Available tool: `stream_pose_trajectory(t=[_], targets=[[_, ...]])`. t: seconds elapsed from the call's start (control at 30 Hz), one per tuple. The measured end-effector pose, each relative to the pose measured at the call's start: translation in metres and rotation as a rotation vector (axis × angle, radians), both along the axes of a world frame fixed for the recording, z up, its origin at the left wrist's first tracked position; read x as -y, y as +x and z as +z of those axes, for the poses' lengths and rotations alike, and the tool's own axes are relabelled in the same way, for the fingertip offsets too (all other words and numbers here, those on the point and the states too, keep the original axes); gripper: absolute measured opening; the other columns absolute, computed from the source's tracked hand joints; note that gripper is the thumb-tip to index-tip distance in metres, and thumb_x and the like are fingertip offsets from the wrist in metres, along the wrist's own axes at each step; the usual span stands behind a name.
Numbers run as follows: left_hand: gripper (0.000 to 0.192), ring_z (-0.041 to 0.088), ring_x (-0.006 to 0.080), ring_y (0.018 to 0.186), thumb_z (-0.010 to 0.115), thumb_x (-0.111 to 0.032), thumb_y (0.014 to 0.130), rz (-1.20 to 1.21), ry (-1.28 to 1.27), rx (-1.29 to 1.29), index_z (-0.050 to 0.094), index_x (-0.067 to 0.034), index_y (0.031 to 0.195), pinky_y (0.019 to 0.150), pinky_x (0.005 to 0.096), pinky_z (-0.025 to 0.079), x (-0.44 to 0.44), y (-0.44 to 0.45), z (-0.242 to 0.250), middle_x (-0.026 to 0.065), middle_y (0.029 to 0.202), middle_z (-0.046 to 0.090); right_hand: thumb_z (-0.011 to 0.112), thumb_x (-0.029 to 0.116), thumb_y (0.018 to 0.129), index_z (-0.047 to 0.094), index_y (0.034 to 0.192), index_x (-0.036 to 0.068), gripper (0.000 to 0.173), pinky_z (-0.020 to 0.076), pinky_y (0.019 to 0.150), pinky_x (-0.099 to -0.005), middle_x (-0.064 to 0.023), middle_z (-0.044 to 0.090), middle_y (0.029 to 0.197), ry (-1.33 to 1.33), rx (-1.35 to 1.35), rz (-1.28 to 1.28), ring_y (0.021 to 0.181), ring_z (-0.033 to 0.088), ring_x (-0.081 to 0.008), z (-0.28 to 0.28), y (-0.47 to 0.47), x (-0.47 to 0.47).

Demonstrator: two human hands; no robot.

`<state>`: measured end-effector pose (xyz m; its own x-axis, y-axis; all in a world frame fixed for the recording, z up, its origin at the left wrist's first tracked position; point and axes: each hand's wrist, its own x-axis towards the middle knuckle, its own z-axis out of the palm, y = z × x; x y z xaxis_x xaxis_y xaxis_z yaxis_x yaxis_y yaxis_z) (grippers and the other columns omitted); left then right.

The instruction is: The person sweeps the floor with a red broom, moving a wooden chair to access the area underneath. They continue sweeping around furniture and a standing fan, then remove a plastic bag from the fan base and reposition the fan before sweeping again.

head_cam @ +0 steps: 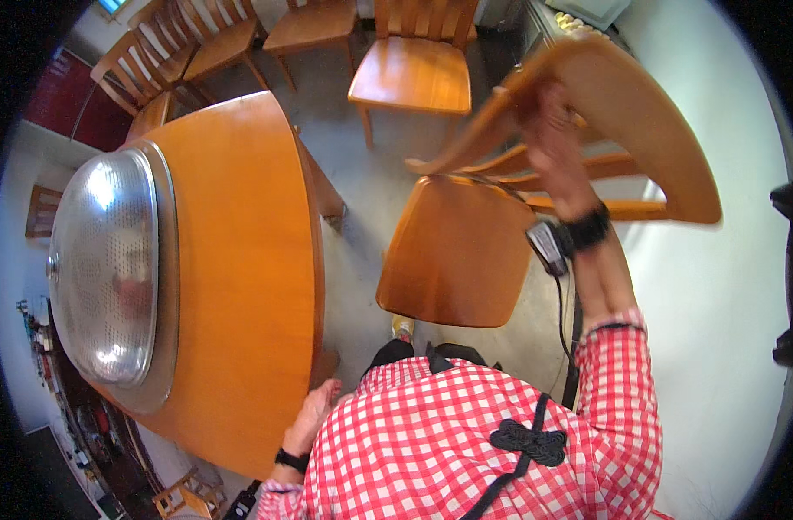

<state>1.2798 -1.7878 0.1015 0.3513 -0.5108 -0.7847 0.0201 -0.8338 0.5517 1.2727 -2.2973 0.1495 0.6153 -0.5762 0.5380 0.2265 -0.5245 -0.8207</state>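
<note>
My right hand [555,153] is at the slatted back of a wooden chair [458,250], blurred, its fingers over the inner side of the backrest; whether they grip it I cannot tell. A black wrist strap with a small cabled device is on that wrist. The chair stands in front of me, its seat towards my legs. My left hand [315,413] is low at the near edge of the wooden table [247,260], partly beside my checked shirt; I see nothing in it. On the table a large perforated metal dome cover [110,266] sits over a round glass turntable [165,364].
A wooden chair [412,71] stands beyond the floor gap, with several more [221,49] along the far wall. A white wall [702,325] runs along the right. A small wooden stool or chair [191,497] is at the lower left. A table leg [328,192] stands near the chair.
</note>
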Motion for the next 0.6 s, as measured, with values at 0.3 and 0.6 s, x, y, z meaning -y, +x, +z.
stream_pose_trajectory(t=[0.3, 0.6], targets=[[0.047, 0.056, 0.0351, 0.097, 0.057, -0.033, 0.081, 0.107, 0.188, 0.115, 0.050, 0.005, 0.106, 0.080, 0.0385, 0.045, 0.010, -0.087, 0.008, 0.0245, 0.102, 0.058, 0.062, 0.028, 0.081, 0.054, 0.111, 0.005, 0.038, 0.0424, 0.082, -0.0295, -0.0039, 0.057, 0.107, 0.873, 0.107, 0.306, 0.095, 0.053, -0.0182, -0.037, 0.162, 0.009], [0.047, 0.058, 0.0341, 0.095, 0.062, -0.032, 0.077, 0.513, 0.361, 0.141, 0.052, 0.006, 0.105, 0.077, 0.0385, 0.046, 0.034, -0.139, 0.040, 0.0252, 0.097, 0.059, 0.069, 0.038, 0.073, 0.047, 0.120, 0.007, 0.061, 0.0308, 0.092, -0.0266, -0.0042, 0.050, 0.119, 0.966, -0.099, 0.282, 0.111, 0.042, -0.0163, -0.066, 0.249, 0.029]])
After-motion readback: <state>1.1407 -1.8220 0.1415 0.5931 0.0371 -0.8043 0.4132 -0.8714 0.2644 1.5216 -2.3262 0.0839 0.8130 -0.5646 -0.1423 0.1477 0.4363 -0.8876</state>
